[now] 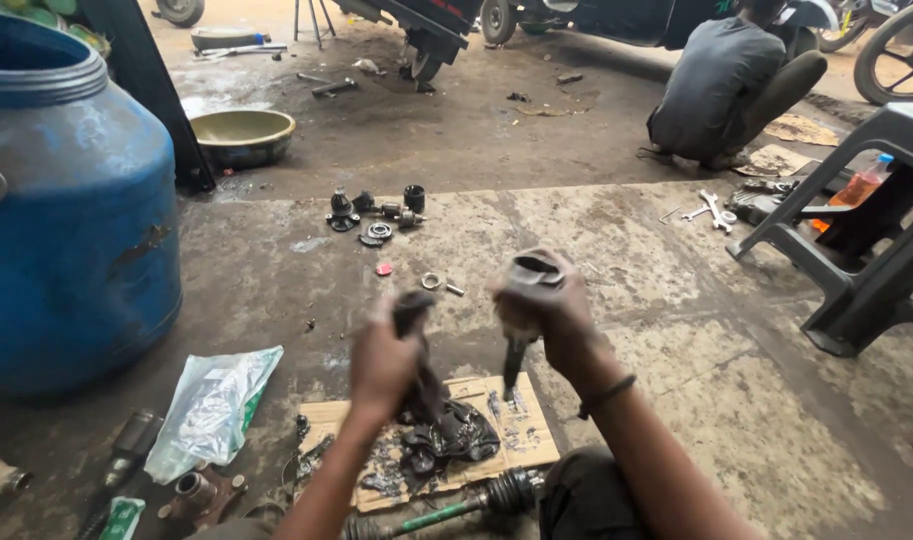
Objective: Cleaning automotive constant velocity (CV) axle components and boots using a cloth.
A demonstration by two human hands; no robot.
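Head view looks down on a person sitting on a stained concrete floor point(616, 300), both arms stretched forward over a greasy piece of cardboard point(496, 440). The left hand point(381, 360) is closed around a dark, oily rag point(431, 410) that hangs down onto the cardboard, and the right hand point(546, 305) is wrapped tight around a metal joint cup point(529, 275) with its stub shaft pointing down, held above the cardboard just right of the rag. To my eye the cup is being wiped clean, and that goes best with the cup kept over the cardboard so drips land there, the rag folded to a cleaner patch, and the right hand turning the part while the left works inside the mouth; the grease will make it slippery, so a firm hold matters. Near the person's knees lies an axle shaft point(476, 500) with a ribbed joint end. Left of the cardboard sits a crumpled plastic bag point(211, 405), and further left a big blue drum point(71, 200). Farther off on the floor is a small cluster of bearings and fittings point(376, 215), a metal basin point(242, 135), and some spanners point(714, 210) to the right. A grey plastic stool point(866, 230) stands at the right, and another person point(731, 85) crouches by vehicle wheels at the far end.
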